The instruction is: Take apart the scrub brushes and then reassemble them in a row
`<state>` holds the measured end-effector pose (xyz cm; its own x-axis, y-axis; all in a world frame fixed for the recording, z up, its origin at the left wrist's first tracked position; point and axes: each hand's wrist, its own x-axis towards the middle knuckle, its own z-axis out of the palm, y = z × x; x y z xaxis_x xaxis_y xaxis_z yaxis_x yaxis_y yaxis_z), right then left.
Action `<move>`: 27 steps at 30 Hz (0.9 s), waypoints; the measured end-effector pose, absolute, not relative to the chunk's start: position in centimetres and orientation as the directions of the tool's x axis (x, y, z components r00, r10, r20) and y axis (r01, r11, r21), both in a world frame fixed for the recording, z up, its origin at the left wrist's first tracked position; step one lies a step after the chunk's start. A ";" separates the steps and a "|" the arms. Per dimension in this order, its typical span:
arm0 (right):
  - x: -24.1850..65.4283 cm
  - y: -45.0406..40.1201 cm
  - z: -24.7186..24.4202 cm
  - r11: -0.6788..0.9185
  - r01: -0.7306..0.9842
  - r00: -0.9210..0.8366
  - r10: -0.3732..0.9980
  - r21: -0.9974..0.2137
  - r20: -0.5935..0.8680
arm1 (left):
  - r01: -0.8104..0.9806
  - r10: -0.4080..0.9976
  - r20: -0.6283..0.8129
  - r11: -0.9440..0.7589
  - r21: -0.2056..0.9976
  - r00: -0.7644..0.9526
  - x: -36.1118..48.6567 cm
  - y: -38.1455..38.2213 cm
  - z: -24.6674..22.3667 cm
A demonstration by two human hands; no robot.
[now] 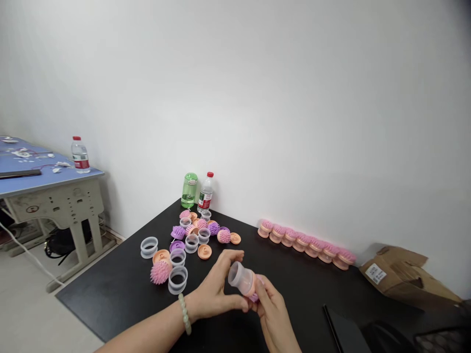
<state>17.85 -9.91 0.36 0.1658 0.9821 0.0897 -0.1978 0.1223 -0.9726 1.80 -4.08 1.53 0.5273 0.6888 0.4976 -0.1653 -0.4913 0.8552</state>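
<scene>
The white wall point(235, 108) is being lit brightly and softly, its right side being dimmed to grey and the top right corner being darkened. Faint shadows are being cast beside the water bottle point(205, 196) and blue table point(55, 177). Detail is being swallowed at the black table's point(121, 294) lower right; the cardboard box point(397, 274) is being stretched by wide-angle distortion.

Over the black counter point(121, 299), the person's right hand point(271, 306) is gripping a pink brush point(253, 296) with a clear cup point(241, 278) on it; the left hand point(213, 294) is standing open just beside. More brushes point(302, 241) are sitting in a row near the wall point(294, 98), and loose cups point(177, 289) are lying scattered.
</scene>
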 end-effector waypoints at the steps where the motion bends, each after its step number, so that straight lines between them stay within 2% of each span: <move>1: 18.0 -9.9 0.4 0.137 -0.178 0.184 0.977 -0.974 0.104 | -0.156 0.726 0.453 -0.441 0.884 0.517 1.8 -4.0 1.4; 4: 18.4 -9.9 0.4 0.179 -0.092 0.225 0.962 -0.980 0.155 | -0.118 0.793 0.348 -0.336 0.934 0.499 2.0 -3.6 1.1; 6: 18.5 -9.9 0.3 0.193 -0.053 0.236 0.956 -0.980 0.175 | -0.154 0.805 0.306 -0.265 0.952 0.508 2.0 -3.4 1.3; 11: 18.8 -9.9 0.1 0.212 -0.043 0.248 0.949 -0.976 0.195 | -0.430 0.694 0.406 -0.152 0.890 0.595 1.7 -3.4 2.2; 13: 18.8 -9.9 0.0 0.222 -0.039 0.247 0.947 -0.974 0.206 | -0.478 0.704 0.406 -0.107 0.872 0.583 1.6 -3.6 2.4; 18: 19.0 -9.8 -0.6 0.239 0.006 0.246 0.941 -0.971 0.233 | -0.314 0.819 0.170 0.013 0.949 0.548 1.6 -3.8 2.3; 21: 19.0 -9.7 -0.7 0.251 0.008 0.271 0.931 -0.968 0.244 | -0.370 0.776 0.203 0.042 0.928 0.597 1.4 -3.5 2.5; 24: 19.0 -9.8 -0.6 0.267 -0.003 0.288 0.923 -0.964 0.255 | -0.440 0.786 0.253 0.027 0.898 0.564 1.2 -3.4 2.7; 27: 18.9 -9.9 -0.5 0.269 -0.002 0.271 0.927 -0.963 0.258 | -0.315 0.838 0.117 0.069 0.947 0.533 1.2 -3.5 2.6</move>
